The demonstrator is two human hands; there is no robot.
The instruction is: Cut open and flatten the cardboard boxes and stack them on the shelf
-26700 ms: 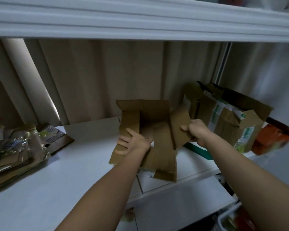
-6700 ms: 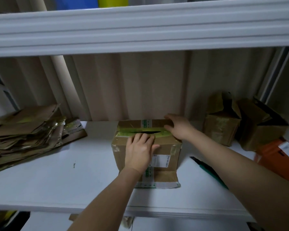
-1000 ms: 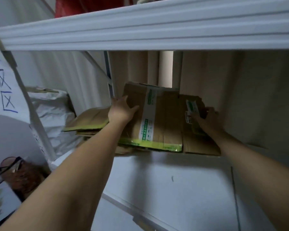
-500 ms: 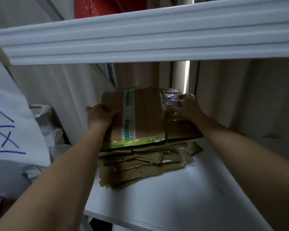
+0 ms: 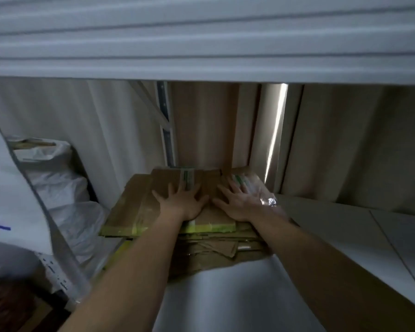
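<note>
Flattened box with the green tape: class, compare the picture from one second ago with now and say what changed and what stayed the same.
The flattened box went from being held tilted above the shelf to lying flat on top of the cardboard stack. The left hand and right hand let go of its edges and now press down on it with spread fingers. The stack remains at the shelf's left end.

Matt brown cardboard stack (image 5: 139, 212) with glossy green tape (image 5: 209, 227); smooth white shelf (image 5: 237, 295); crinkly shiny plastic bag (image 5: 65, 188).
</note>
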